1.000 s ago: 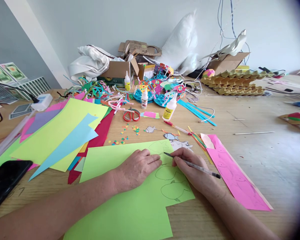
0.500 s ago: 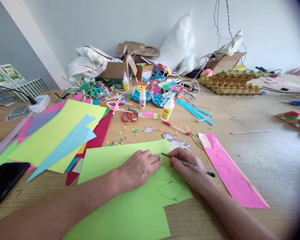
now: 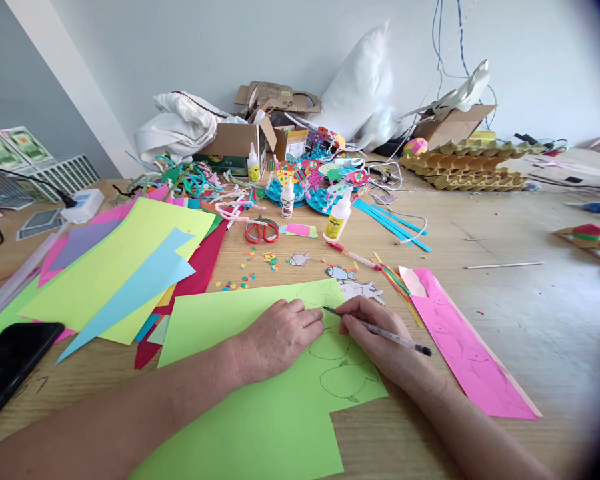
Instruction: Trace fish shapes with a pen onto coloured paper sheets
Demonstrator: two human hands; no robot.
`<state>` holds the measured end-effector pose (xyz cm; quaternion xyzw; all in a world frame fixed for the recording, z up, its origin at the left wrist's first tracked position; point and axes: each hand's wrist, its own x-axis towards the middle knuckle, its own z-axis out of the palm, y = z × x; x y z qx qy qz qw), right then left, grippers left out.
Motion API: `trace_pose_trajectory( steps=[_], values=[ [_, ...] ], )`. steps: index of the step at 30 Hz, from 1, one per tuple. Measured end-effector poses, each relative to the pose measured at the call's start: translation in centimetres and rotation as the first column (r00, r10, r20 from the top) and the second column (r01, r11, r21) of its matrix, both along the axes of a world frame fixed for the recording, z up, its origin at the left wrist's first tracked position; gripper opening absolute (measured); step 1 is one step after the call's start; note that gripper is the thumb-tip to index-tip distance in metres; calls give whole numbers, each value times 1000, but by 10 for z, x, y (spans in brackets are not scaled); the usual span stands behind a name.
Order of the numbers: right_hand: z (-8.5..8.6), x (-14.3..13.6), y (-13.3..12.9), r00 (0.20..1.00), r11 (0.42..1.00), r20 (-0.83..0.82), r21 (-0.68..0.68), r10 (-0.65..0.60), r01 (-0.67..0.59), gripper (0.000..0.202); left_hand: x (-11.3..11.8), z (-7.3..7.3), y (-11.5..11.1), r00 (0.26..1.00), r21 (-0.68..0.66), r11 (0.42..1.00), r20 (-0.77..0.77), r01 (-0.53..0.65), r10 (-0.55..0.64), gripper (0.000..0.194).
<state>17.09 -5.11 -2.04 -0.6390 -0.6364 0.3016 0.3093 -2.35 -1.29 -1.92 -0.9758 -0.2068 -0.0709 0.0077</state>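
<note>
A large sheet of light green paper (image 3: 220, 420), with a stepped right edge, lies in front of me. Several fish outlines (image 3: 347, 381) are drawn along its right side. Pressing on the sheet with bent fingers held together is my left hand (image 3: 283, 337); whatever lies under the fingertips is hidden. My right hand (image 3: 380, 333) grips a slim pen (image 3: 397, 338) with a dark end, its tip touching the paper close to the left fingertips. Just beyond the sheet's upper right corner are grey-and-white fish cutouts (image 3: 341, 273).
Left are stacked coloured papers (image 3: 120, 267) and a black phone (image 3: 17, 363). Red-handled scissors (image 3: 261, 231) and glue bottles (image 3: 337, 217) stand beyond the sheet. A pink strip with fish drawings (image 3: 473, 347) lies right. Boxes (image 3: 230, 140) and egg trays (image 3: 465, 167) line the back.
The whole view has shifted slightly, so things sit a little further right. Both hands and the pen keep nearly the same place on the green paper.
</note>
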Motion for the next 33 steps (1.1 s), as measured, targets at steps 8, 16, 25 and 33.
trace_pose_trajectory(
  steps=[8, 16, 25, 33],
  values=[
    [0, -1, 0, 1000, 1000, -12, 0, 4, -4, 13, 0, 1, 0, 1000, 4, 1000, -17, -3, 3, 21],
    [1, -1, 0, 1000, 1000, -7, -17, -20, 20, 13, -1, 1, 0, 1000, -3, 1000, -4, -2, 2, 20],
    [0, -1, 1, 999, 999, 22, -19, -34, 35, 13, -1, 0, 0, 1000, -3, 1000, -6, -1, 1, 20],
    [3, -2, -1, 999, 998, -9, -43, -50, 50, 13, 0, 0, 0, 1000, -8, 1000, -9, -3, 3, 21]
  ],
)
